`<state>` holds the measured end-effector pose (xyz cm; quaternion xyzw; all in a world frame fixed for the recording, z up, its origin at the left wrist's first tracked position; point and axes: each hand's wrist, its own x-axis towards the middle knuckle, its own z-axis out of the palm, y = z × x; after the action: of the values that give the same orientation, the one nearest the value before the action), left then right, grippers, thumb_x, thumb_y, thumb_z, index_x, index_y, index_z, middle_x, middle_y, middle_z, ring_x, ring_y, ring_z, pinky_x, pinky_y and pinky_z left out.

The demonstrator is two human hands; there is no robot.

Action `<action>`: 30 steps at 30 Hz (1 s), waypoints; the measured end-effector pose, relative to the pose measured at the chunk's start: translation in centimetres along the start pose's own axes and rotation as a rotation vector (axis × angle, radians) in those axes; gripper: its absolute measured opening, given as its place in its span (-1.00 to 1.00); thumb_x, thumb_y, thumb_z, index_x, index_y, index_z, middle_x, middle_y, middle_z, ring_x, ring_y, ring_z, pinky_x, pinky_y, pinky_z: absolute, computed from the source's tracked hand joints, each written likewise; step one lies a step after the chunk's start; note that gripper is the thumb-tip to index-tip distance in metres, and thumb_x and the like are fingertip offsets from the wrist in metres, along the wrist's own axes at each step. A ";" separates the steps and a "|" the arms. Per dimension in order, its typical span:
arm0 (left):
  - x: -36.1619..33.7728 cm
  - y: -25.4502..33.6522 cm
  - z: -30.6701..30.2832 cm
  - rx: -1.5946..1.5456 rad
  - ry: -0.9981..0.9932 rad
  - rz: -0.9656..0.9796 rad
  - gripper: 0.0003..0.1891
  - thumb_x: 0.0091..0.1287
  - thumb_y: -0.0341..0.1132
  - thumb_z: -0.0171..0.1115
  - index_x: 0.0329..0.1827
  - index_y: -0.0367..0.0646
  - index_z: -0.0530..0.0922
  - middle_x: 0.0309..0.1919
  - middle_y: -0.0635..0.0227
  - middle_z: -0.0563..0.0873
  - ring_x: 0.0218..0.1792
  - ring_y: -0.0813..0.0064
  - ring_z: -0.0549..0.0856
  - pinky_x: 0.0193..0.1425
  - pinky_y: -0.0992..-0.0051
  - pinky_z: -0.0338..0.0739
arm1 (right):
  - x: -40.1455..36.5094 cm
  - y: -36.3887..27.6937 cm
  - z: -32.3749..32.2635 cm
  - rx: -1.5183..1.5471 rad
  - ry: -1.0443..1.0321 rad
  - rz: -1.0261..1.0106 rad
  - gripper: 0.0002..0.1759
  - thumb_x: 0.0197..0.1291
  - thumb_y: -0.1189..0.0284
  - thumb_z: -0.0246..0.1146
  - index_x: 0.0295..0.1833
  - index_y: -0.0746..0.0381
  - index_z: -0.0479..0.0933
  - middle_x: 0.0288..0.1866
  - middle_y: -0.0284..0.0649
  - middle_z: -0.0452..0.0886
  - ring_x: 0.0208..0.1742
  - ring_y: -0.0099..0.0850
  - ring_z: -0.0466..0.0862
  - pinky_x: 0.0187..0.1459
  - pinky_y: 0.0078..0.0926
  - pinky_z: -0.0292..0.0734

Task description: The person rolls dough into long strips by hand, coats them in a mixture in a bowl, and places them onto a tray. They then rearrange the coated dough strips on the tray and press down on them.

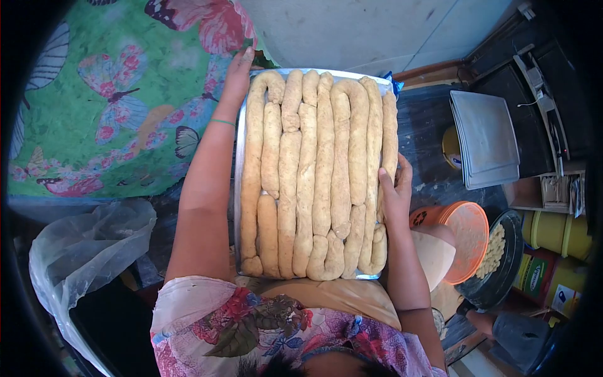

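A metal tray (239,188) is in front of my body, its near edge at my lap. Long ropes of pale, speckled dough (323,157) lie on it side by side, several of them bent back into loops. At the tray's far left corner is my left hand (237,74), closed at the edge, most of its fingers hidden. My right hand (396,191) grips the right edge, its thumb on top by the outermost dough rope and its fingers around the outside.
A butterfly-patterned cloth (100,125) covers a surface at left, above a clear plastic bag (94,245). To the right are an orange bucket (468,242), a black basin (512,276) holding small dough pieces (493,251), and stacked flat trays (487,138). Another person's leg (480,320) shows at lower right.
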<state>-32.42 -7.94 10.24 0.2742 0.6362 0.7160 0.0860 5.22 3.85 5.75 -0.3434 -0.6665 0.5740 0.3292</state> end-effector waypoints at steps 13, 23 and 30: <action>0.0 -0.4 -0.2 0.009 -0.003 -0.003 -0.40 0.41 0.06 0.03 0.23 -0.34 0.40 0.01 0.15 0.61 -0.30 0.40 0.66 -0.14 0.49 0.53 | 0.2 0.5 -0.1 0.057 -0.026 0.015 -0.40 0.24 0.46 0.21 0.35 0.30 0.19 -0.02 -0.06 0.51 -0.04 -0.39 0.53 0.04 -0.46 0.44; 0.0 -0.4 -0.2 0.020 -0.001 -0.002 -0.43 0.42 0.04 0.04 0.20 -0.34 0.42 -0.02 0.17 0.61 -0.30 0.43 0.63 -0.14 0.50 0.51 | 0.2 0.2 0.0 0.114 -0.030 0.037 -0.41 0.23 0.48 0.21 0.34 0.29 0.20 -0.03 -0.06 0.51 -0.04 -0.40 0.54 0.03 -0.48 0.45; -0.4 -0.3 -0.3 0.113 -0.022 0.006 -0.39 0.42 0.05 0.04 0.28 -0.33 0.39 0.08 0.13 0.59 -0.07 0.37 0.62 0.05 0.44 0.48 | 0.3 0.0 -0.1 0.076 -0.027 0.024 -0.39 0.22 0.48 0.22 0.35 0.31 0.19 -0.06 -0.06 0.53 -0.06 -0.40 0.55 0.02 -0.48 0.44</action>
<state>-32.31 -8.32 9.81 0.2882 0.6738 0.6762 0.0752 5.15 4.11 5.78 -0.3308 -0.6444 0.6075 0.3259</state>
